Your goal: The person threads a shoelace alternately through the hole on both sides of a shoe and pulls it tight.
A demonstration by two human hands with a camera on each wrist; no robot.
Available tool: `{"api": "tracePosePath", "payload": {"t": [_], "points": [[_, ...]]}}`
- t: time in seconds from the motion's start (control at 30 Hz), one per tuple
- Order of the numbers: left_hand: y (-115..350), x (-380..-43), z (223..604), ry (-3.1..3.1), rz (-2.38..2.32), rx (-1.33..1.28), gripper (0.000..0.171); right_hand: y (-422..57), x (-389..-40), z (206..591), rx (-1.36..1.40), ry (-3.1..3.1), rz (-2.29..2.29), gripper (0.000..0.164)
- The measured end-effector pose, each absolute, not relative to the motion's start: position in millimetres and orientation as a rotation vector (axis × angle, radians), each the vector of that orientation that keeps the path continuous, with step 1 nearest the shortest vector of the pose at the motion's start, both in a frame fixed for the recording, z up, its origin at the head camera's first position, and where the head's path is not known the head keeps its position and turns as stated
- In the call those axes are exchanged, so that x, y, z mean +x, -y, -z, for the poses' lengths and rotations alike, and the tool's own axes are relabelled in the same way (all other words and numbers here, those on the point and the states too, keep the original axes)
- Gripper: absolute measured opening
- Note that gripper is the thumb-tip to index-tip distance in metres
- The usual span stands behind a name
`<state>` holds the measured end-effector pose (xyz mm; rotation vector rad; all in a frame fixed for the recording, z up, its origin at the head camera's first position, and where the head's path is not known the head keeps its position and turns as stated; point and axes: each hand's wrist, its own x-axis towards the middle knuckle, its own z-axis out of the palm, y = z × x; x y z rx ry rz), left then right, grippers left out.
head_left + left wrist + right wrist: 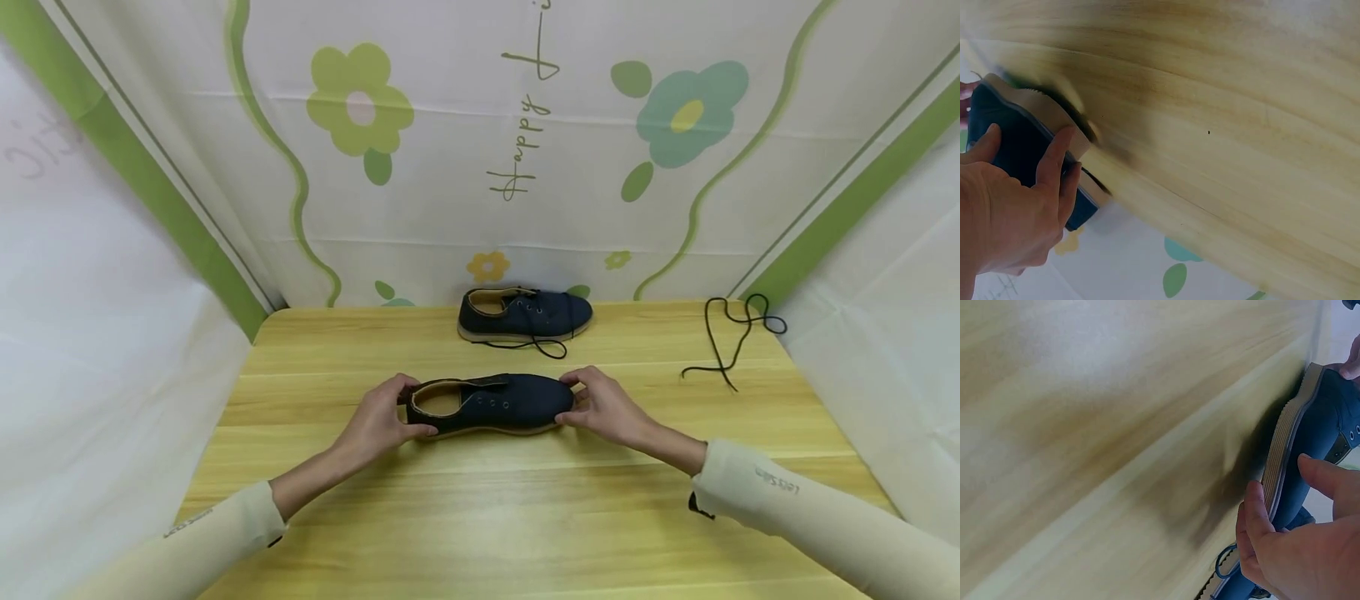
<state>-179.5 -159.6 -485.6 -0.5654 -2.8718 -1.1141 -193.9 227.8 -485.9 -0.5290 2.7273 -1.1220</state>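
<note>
Between your fingers (1257,509), the low-top shoe (536,398) looks smooth and matt, its sole edge (1280,437) ribbed; beneath them, the wood-grain tabletop (480,517) shines softly; beyond them hangs creased cloth (450,192).

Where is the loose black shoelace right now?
In the head view, the loose black shoelace lies near the far right corner of the wooden table, right of the rear navy shoe.

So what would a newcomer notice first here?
Probably the dark unlaced shoe, held at the heel by the left hand and at the toe by the right hand. Behind it sits another dark shoe. A loose black lace lies far right on the table.
</note>
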Motion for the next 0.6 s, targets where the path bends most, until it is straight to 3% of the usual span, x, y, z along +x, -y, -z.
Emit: {"api": "tracePosePath", "payload": {"t": [0.6], "points": [[156.2, -177.0, 484.0, 2.893, 1.131, -0.582, 0.071, -230.5, -186.1, 495.9, -0.559, -2.761, 1.065, 0.061]]}}
